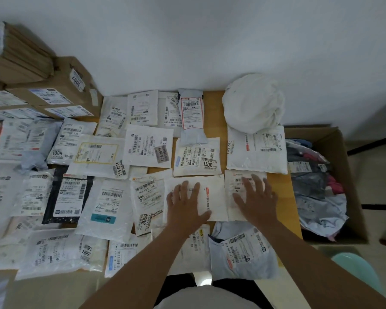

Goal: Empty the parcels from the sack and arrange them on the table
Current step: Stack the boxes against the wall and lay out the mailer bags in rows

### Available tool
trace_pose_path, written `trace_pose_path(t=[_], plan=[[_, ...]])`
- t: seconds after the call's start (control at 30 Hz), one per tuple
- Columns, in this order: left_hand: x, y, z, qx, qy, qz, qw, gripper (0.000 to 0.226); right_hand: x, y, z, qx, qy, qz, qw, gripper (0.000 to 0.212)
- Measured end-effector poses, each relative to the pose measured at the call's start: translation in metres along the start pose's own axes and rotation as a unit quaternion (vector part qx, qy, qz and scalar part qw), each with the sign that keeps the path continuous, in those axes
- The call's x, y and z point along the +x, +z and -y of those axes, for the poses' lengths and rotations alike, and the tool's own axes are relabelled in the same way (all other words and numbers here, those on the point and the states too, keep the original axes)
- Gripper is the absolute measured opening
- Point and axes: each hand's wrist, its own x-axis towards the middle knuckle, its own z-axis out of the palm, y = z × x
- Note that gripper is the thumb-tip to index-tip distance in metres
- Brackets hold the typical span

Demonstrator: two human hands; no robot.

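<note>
At the far left stand brown cardboard boxes (54,94) with printed labels, stacked against the wall. From there the wooden table (214,108) is almost covered with flat white plastic mailer parcels (103,206), lying label up in rough rows, some overlapping at the edges.

Near the middle, the person's left hand (185,204) lies flat with spread fingers on a white paper-like envelope (210,197); it presses and grips nothing. Just beside it, the right hand (256,197) is also open and flat on a second white envelope (239,192). The two envelopes touch edge to edge.

I judge these parcels to be light, thin and soft. The plastic skin looks slippery, so they will slide easily under a flat palm. To lift one, a pinch at a corner or at the sealed edge should be enough.

Behind the right hand, a crumpled white sack (253,102) rests at the wall, partly on a large white mailer (256,150). It looks collapsed and probably empty, but I cannot see inside.

At the far right, an open brown carton (337,139) stands beside the table, holding soft grey and dark plastic bags with labels.
</note>
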Motion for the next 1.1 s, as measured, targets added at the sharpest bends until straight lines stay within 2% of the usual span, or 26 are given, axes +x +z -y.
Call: trace_pose_path(t=[0.07, 0.17, 0.33, 0.5, 0.6, 0.83, 0.97, 1.1], plan=[[0.006, -0.006, -0.006, -0.025, -0.001, -0.062, 0.998, 0.081, 0.017, -0.014, -0.009, 0.020, 0.008, -0.059, 0.998, 0.065], [0.025, -0.018, -0.013, -0.052, -0.003, -0.120, 0.991, 0.070, 0.057, -0.034, -0.008, 0.050, 0.034, -0.050, 0.997, 0.066], [0.056, -0.038, -0.019, -0.061, -0.031, -0.056, 0.996, 0.072, 0.104, -0.040, 0.009, 0.050, 0.063, 0.092, 0.993, 0.077], [0.075, -0.040, -0.003, -0.046, -0.044, 0.031, 0.997, 0.073, 0.094, -0.037, 0.018, 0.020, 0.031, 0.115, 0.993, 0.087], [0.080, -0.036, -0.002, -0.046, -0.038, 0.054, 0.997, 0.070, 0.091, -0.036, 0.017, 0.011, 0.023, 0.104, 0.994, 0.087], [0.082, -0.037, -0.004, -0.062, -0.038, 0.052, 0.996, 0.070, 0.091, -0.035, 0.017, 0.015, 0.028, 0.083, 0.996, 0.082], [0.073, -0.042, -0.006, -0.098, -0.031, 0.011, 0.995, 0.068, 0.066, -0.032, 0.019, 0.075, 0.085, -0.063, 0.992, 0.068], [0.052, -0.046, -0.005, -0.138, -0.052, -0.010, 0.989, 0.069, 0.022, -0.016, 0.027, 0.107, 0.093, -0.032, 0.989, 0.061]])
